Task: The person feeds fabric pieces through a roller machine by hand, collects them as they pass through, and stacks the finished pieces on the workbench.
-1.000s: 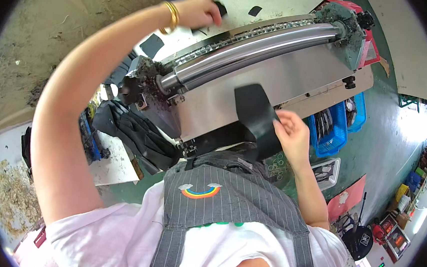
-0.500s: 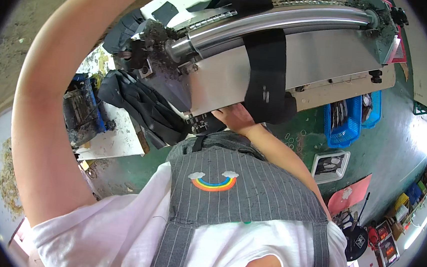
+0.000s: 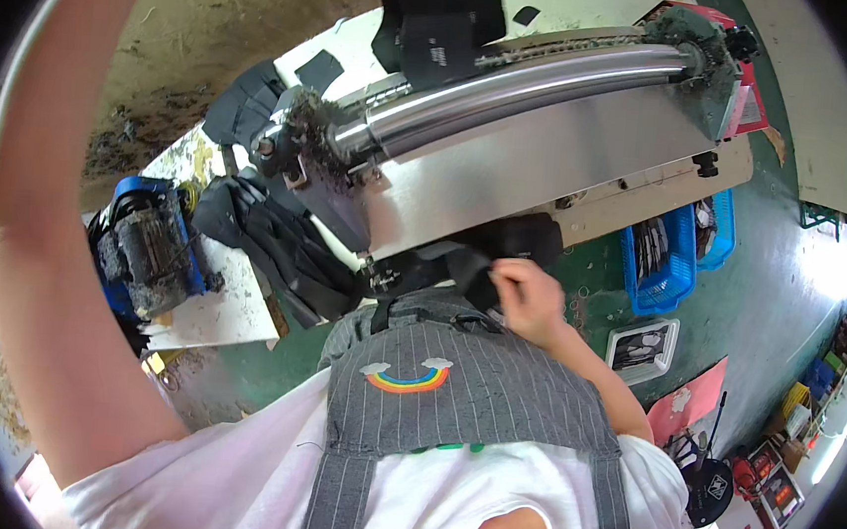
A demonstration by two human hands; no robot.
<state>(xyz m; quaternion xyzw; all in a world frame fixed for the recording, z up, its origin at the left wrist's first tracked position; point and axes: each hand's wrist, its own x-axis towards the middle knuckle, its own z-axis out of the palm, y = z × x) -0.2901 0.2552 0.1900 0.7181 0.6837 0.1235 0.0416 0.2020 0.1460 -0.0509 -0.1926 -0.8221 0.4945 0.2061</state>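
My right hand (image 3: 532,301) is closed in front of the machine's near edge, its fingertips pinching a black fabric piece (image 3: 468,266). More black fabric (image 3: 530,237) hangs just beyond that hand, below the metal plate. My left forearm (image 3: 58,236) reaches up the left side, and its hand is beyond the upper rim of the picture. The machine has a shiny steel roller (image 3: 537,86) above a smooth sloping metal plate (image 3: 543,140). Behind the roller lies a black fabric piece (image 3: 439,47) with small pale print.
Dark lint coats the roller's ends. Black fabric pieces (image 3: 271,243) are heaped left of the machine, beside a lint-covered motor (image 3: 145,258). On the green floor to the right stand a blue basket (image 3: 676,279) and a white basket (image 3: 672,334), both holding pieces.
The black piece that lay over the plate is off it, and printed black fabric now shows behind the roller. My right hand has come back from the plate's edge; my left arm has swung left.
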